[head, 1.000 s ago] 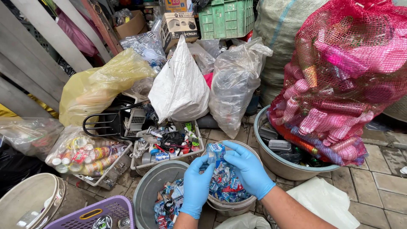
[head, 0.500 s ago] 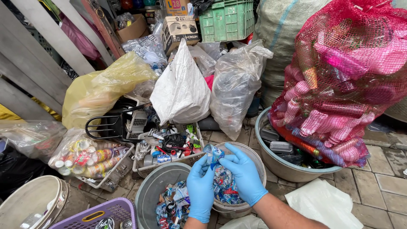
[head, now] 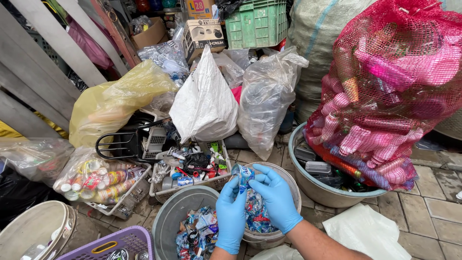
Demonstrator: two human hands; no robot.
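Head view showed both gloved hands meeting low in the centre of the frame over a pale round tub [head: 290,185]. The left hand [head: 231,216] and the right hand [head: 276,198] together pinched a small crumpled blue-and-white wrapper [head: 243,174], fingers closed on it from both sides, just above the tub's rim. Judging by the contents, sorting looked well under way: the tub already held a layer of similar blue wrappers, and the grey bucket [head: 174,212] to its left, touching it, held a heap of mixed coloured wrappers. How much remained unsorted I could not tell.

Around them, the ground was grey paving tile, visible at the lower right, crowded with sacks and bins. A red mesh sack [head: 390,91] of pink bottles filled the upper right, resting in a metal basin [head: 313,185]. A white bag [head: 204,103] and a clear plastic bag [head: 267,98] stood at centre, a yellow bag [head: 113,103] to their left, and a green crate [head: 257,21] at the top.
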